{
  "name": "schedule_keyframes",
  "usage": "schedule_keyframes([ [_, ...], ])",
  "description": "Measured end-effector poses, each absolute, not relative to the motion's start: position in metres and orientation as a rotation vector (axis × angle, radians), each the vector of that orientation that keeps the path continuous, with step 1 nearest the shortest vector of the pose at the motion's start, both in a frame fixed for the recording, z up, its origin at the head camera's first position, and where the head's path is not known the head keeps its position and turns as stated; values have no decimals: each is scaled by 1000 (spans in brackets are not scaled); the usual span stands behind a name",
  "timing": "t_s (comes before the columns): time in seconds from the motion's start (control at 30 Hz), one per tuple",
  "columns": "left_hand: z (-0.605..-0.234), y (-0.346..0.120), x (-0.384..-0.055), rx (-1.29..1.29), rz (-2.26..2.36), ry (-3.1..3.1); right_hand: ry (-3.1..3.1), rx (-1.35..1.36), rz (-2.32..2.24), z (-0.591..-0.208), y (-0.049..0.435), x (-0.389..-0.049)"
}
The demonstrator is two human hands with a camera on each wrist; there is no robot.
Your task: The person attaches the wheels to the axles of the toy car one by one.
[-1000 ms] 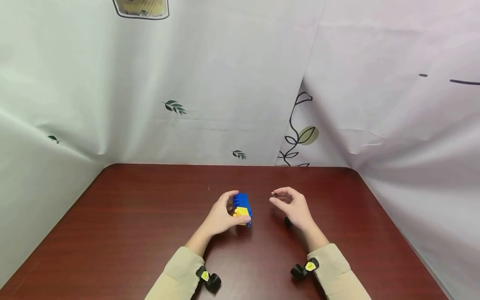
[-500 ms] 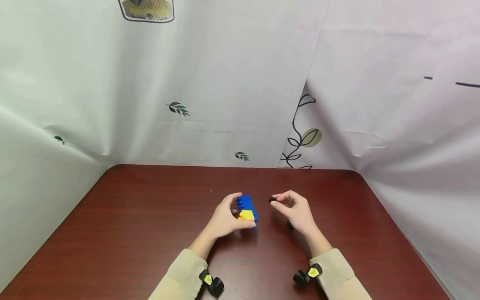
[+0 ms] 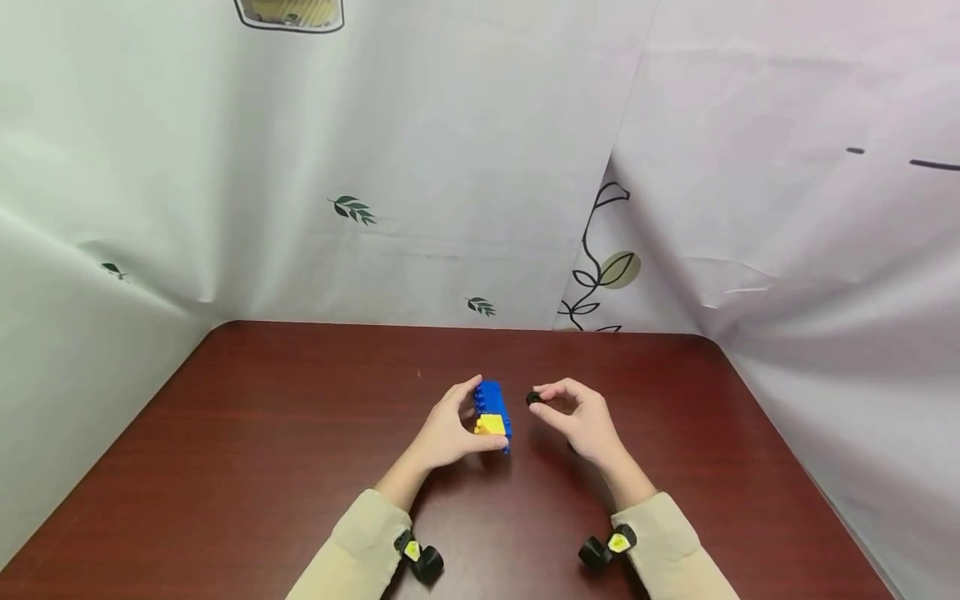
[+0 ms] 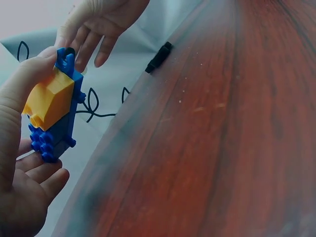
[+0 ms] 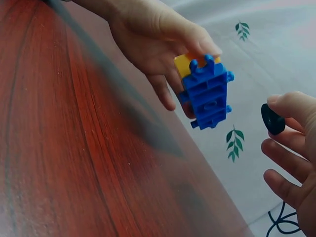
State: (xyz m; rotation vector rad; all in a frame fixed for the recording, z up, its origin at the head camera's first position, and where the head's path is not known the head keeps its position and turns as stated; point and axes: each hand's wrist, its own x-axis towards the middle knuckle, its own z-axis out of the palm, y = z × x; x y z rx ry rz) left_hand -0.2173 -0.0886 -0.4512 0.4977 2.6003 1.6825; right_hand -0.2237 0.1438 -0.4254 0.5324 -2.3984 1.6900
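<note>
Left hand (image 3: pixel 444 433): clamped on the toy, thumb at the near end and fingers at the far end.
Right hand (image 3: pixel 590 421): pinching the black wheel (image 5: pixel 272 119) between thumb and fingertip; in the right wrist view two lower fingers stand away from it.
Toy: a blue base (image 3: pixel 492 397) with a yellow block (image 3: pixel 491 425) fixed on it, held up off the table (image 3: pixel 300 433) around the middle of the head view.
Toy's pose: tipped on its side – studs toward the left hand, ribbed underside toward the right hand, little pegs sticking out along both edges and two curved hooks at the end by the thumb.
Wheel: just right of the toy in the head view, the two apart.
Black piece (image 4: pixel 159 58): beyond the toy in the left wrist view, near the table's edge – what it is, I cannot tell.
Sleeves: beige on both arms, a small black camera (image 3: pixel 427 565) at the left wrist and a similar one at the right.
Backdrop: pale cloth (image 3: pixel 435 125) with leaf prints, behind the table.
</note>
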Motion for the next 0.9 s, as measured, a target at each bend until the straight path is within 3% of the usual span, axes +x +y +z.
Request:
schedule_keyframes([
  [0.9,-449,-87,-216,514,1783,2482,-2503,754,1665,-418,128,-208],
])
